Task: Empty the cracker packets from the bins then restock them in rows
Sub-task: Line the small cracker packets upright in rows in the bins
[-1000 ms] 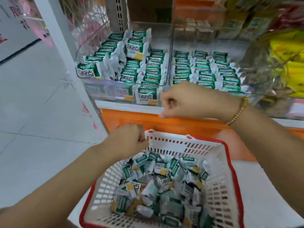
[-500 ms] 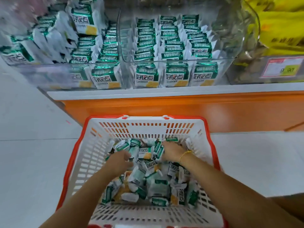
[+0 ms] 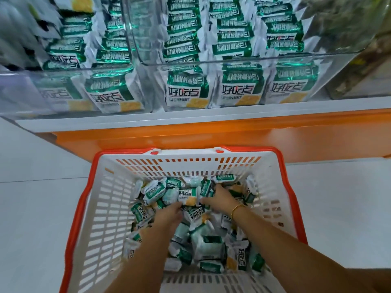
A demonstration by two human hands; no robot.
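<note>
Both hands are down in the pile! The left hand (image 3: pixel 169 214) is knuckles-up with its fingertips sunk among the wrappers, and I can't tell whether it has pinched one. It's the same for the right hand (image 3: pixel 220 200), bracelet (image 3: pixel 236 209) on the wrist: its fingers are buried under a green-and-white wrapper, so its grip can't be made out. The loose cracker packets (image 3: pixel 203 246) lie jumbled across the bottom of the white basket (image 3: pixel 211 163) with the red rim, just in front of the orange shelf base (image 3: pixel 190 136). Above, the clear bins (image 3: pixel 143 34) sit side by side, with stocked packets (image 3: pixel 241 89) standing in neat rows, labels forward.
</note>
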